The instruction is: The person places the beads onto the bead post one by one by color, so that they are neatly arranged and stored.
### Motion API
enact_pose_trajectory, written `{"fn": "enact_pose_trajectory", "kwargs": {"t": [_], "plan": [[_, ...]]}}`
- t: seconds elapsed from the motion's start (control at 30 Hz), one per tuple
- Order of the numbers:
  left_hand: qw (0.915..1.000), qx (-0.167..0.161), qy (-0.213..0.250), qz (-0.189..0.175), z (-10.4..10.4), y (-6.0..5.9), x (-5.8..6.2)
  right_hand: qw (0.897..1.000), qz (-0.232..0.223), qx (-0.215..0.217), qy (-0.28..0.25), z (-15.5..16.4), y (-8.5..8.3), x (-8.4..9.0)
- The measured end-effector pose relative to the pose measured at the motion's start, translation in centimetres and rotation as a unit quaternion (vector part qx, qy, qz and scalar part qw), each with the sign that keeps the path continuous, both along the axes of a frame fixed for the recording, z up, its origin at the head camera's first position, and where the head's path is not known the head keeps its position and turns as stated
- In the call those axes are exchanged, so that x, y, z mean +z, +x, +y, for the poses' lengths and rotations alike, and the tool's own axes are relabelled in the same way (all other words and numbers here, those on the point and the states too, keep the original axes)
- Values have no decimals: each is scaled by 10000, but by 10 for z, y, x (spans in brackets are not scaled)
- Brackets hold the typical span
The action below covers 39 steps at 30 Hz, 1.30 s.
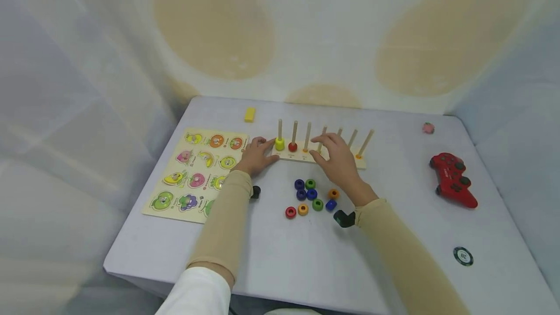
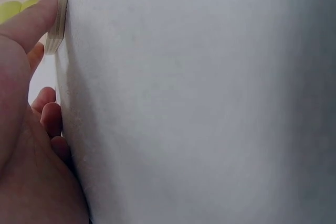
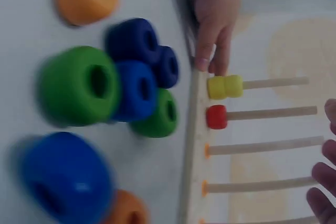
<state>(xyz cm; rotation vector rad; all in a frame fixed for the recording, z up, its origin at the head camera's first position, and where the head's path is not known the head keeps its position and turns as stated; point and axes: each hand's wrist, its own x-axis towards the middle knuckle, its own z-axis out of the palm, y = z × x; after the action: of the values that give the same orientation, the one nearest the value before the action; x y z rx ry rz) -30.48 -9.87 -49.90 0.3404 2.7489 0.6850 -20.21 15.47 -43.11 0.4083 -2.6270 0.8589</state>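
A wooden peg board [image 1: 321, 159] stands on the table with several upright pegs. Two yellow beads [image 3: 224, 86] are stacked on its leftmost peg, and one red bead [image 1: 292, 147] sits low on the peg beside them. At the board's left end, my left hand [image 1: 254, 156] holds the corner between thumb and index finger; the thumb [image 2: 37, 22] lies on the front edge in the left wrist view. My right hand [image 1: 338, 164] hovers over the middle pegs, thumb and fingers apart, nothing between them. Loose blue beads [image 1: 312, 194], green beads [image 1: 317, 204], orange ones and a red one lie in front of the board.
Left of the board lies a fruit puzzle board [image 1: 177, 215], partly under my left forearm. A yellow block [image 1: 250, 114] sits near the back edge. On the right are a red game controller [image 1: 452, 179], a small pink object [image 1: 428, 128] and a round chip [image 1: 463, 256].
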Motion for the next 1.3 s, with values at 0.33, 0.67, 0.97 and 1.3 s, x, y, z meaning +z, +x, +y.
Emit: {"fn": "enact_pose_trajectory", "kwargs": {"t": [0.33, 0.67, 0.97, 1.3], "plan": [[9998, -161, -51, 90, -1, 4, 5, 9820, -1125, 1043, 1101, -18, 76, -58], [9999, -115, 20, 25, -3, 10, 4, 9810, -607, 610, 1739, -34, 86, -76], [9999, -114, 57, 92, -1, 7, 10, 9854, -260, 449, 1620, -37, 76, -67], [9999, -46, 92, 37, -2, 0, -6, 9981, 425, -210, 395, -21, -8, 0]]}}
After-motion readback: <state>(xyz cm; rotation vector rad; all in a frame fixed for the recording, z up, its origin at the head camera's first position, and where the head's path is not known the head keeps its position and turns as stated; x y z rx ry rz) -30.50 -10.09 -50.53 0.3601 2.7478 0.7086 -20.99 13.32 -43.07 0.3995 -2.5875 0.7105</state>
